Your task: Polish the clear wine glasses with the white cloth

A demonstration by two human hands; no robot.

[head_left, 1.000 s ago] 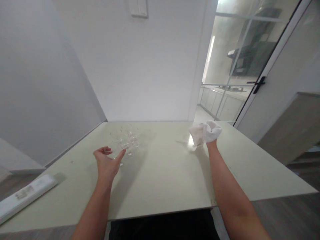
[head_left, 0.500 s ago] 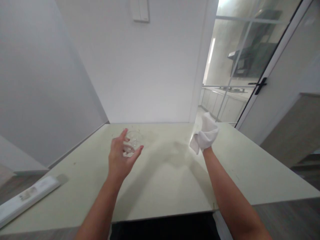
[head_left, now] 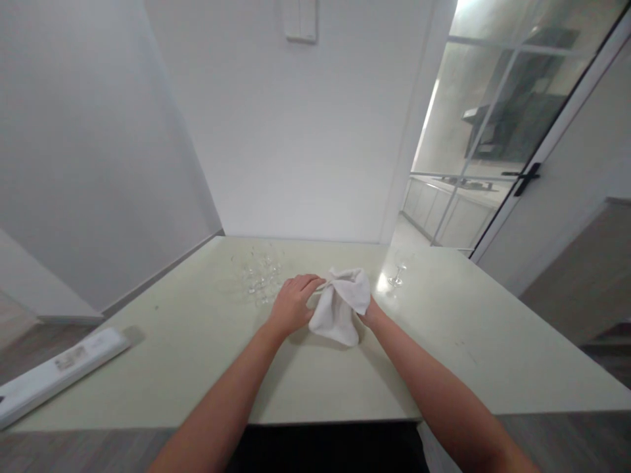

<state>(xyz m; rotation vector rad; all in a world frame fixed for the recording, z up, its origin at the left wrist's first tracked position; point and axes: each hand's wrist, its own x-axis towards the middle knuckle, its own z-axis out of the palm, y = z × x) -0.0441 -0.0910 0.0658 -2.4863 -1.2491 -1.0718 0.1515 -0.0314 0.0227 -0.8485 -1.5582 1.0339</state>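
My left hand (head_left: 294, 302) is curled around a clear glass (head_left: 316, 298), most of it hidden by fingers and cloth. A white cloth (head_left: 338, 312) hangs bunched against that glass. My right hand (head_left: 367, 313) grips the cloth from the right; its fingers are largely covered by the fabric. To the left and farther back, several clear stemmed glasses (head_left: 259, 274) stand close together. One stemmed glass (head_left: 396, 277) stands alone, upright, just beyond my right hand.
The pale table (head_left: 197, 368) reaches back to a white wall. A white power-strip-like bar (head_left: 64, 368) lies along its left edge. On the right is a glazed door with a black handle (head_left: 527, 177).
My left hand has moved right, away from the glass cluster, with a glass. My right hand has brought the cloth left and nearer, to meet it, uncovering the lone glass. The view has shifted slightly.
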